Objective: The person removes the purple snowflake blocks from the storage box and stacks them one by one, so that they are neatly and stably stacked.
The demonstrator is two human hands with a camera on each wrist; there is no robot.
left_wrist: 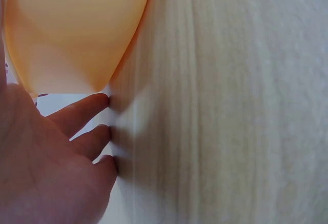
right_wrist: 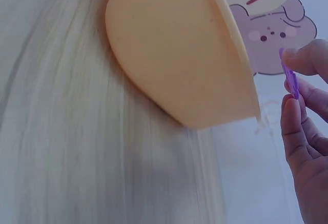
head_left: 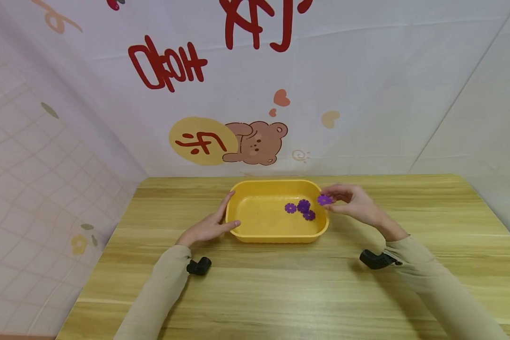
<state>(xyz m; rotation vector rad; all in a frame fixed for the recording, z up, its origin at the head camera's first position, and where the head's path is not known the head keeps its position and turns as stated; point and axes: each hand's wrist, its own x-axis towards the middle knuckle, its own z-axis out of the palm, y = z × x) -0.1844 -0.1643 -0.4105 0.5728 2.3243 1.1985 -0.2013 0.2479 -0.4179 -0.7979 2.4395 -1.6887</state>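
Seemingly for steadiness, the left hand (head_left: 206,229) is bracing the yellow tray (head_left: 259,239) at nine o'clock, unclenched; at three o'clock, the right hand (head_left: 356,205) is pinching a purple disc (head_left: 324,200), probably for control; other discs (head_left: 290,208) are lying inside.

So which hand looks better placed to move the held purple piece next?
Probably the right hand: it pinches the purple piece at the right end of the yellow tub. The left hand touches the tub's opposite end, away from that piece.
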